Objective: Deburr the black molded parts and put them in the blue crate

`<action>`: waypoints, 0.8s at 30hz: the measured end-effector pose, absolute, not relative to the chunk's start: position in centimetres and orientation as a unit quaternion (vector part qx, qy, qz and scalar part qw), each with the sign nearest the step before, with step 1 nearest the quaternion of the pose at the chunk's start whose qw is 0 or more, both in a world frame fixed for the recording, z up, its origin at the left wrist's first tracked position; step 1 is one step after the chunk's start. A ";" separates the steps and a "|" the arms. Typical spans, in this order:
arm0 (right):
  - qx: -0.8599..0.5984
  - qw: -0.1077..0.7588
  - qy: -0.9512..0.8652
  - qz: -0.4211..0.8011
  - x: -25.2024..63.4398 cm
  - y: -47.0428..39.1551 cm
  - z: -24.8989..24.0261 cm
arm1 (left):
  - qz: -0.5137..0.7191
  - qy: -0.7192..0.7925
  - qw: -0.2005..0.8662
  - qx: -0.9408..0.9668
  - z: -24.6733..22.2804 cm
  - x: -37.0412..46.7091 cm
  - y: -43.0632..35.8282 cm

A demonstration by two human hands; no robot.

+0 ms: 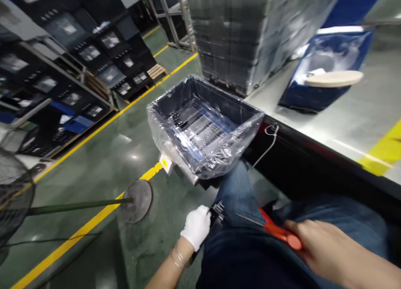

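Observation:
My left hand (196, 227), in a white glove, is closed around a black part (216, 213) with several short prongs, held low beside my left leg. Most of that part is hidden by the glove and my leg. My bare right hand (316, 243) grips an orange-handled tool (283, 235) with a thin pointed metal blade directed left over my lap. Motion blur hides its exact kind. Ahead of my knees stands a dark bin (224, 99) lined with clear plastic, holding several black parts (200, 130) and blue strips.
A round stand base (138, 200) and its green pole lie left of me, near a fan cage (14, 197). Stacked black crates (125, 38) fill the far left. On the right, a blue bin (328, 63) carries a pale oval board (333, 78). A white cord (267, 149) hangs nearby.

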State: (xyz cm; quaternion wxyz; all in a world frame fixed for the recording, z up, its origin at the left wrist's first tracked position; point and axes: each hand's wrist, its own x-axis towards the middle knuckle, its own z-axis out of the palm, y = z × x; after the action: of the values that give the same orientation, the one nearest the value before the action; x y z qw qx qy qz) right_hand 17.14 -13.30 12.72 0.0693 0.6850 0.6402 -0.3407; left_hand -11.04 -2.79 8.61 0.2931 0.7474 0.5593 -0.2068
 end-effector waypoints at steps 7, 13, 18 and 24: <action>0.660 0.131 0.614 -0.413 15.0 -9.5 14.3 | -0.236 0.542 0.270 0.760 7.3 -12.3 -2.3; 0.661 0.116 0.613 -0.417 14.5 -9.1 13.5 | -0.227 0.541 0.283 0.759 7.0 -12.6 -2.4; 0.663 0.115 0.609 -0.420 15.0 -8.9 13.6 | -0.208 0.560 0.301 0.743 7.0 -12.5 -2.5; 0.634 0.048 0.631 -0.444 16.0 -10.5 14.5 | -0.116 0.641 0.336 0.680 5.8 -13.0 -1.9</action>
State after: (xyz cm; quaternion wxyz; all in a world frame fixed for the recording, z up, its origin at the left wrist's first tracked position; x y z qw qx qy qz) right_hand 16.03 -10.51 14.48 0.0481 0.6343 0.6312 -0.4438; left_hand -13.01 -1.94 5.82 0.3359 0.6799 0.6414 -0.1158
